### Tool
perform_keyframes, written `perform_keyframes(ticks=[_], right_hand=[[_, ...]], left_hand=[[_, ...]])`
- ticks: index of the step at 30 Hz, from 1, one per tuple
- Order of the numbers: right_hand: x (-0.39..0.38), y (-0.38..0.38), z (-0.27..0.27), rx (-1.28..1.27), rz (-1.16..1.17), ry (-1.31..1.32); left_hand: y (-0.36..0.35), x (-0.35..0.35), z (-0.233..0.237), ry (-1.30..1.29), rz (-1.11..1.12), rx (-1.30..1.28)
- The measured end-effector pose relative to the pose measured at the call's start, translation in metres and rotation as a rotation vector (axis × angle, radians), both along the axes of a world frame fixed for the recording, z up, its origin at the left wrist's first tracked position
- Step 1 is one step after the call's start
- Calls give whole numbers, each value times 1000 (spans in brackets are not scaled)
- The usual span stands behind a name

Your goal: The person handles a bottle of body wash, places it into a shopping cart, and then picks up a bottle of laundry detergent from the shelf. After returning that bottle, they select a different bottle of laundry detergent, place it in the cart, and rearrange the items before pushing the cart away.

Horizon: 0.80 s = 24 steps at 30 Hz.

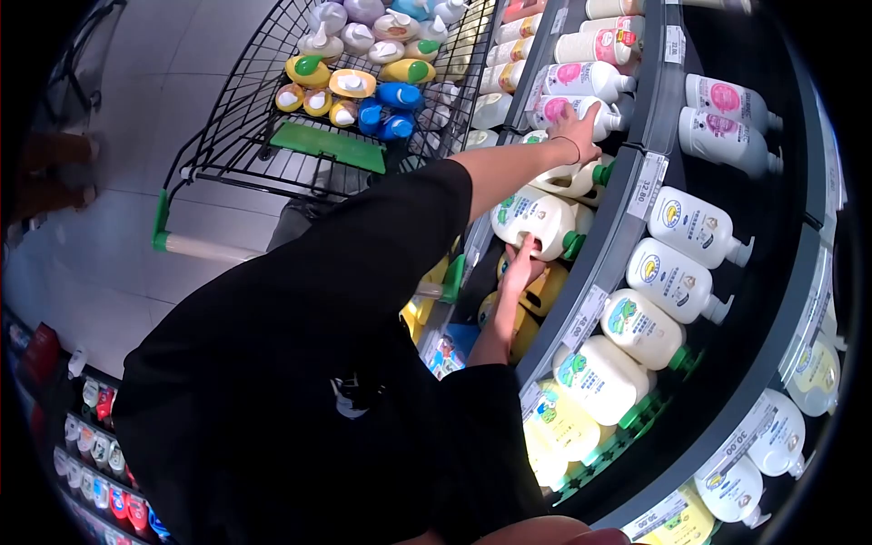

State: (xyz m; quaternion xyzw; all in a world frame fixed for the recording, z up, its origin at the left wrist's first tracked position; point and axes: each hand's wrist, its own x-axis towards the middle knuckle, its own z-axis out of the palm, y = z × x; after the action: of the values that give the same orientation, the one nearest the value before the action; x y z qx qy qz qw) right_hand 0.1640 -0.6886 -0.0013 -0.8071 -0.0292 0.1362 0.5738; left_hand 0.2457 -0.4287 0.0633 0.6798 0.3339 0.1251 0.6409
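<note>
My left hand [579, 125], with a thin band at the wrist, reaches across my body to the shelf and closes over a white bottle with a pink label [565, 107]. Lower down, my right hand [521, 265] grips the underside of a white bottle with a green label and green cap [536, 221] lying on its side on the shelf. Yellow bottles [543, 289] sit right under that hand. My black shirt fills the lower left of the view.
A black shopping cart [272, 145] with a green handle, loaded with several pump bottles, stands on the pale floor to the left. Curved shelves [636, 136] of white pump bottles with price tags fill the right. Small bottles line a low shelf [100, 454] at the bottom left.
</note>
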Motion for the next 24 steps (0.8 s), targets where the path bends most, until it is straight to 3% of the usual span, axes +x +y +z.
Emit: perform_keyframes(ticks=[4, 8, 24], right_hand=[[5, -5, -9, 0, -11, -2], [7, -8, -11, 8, -21, 24], [9, -11, -16, 58, -17, 42]], left_hand=[[-3, 39, -4, 214, 138, -28], [4, 71, -39, 167, 177, -493], [-1, 56, -27, 65, 328, -431]])
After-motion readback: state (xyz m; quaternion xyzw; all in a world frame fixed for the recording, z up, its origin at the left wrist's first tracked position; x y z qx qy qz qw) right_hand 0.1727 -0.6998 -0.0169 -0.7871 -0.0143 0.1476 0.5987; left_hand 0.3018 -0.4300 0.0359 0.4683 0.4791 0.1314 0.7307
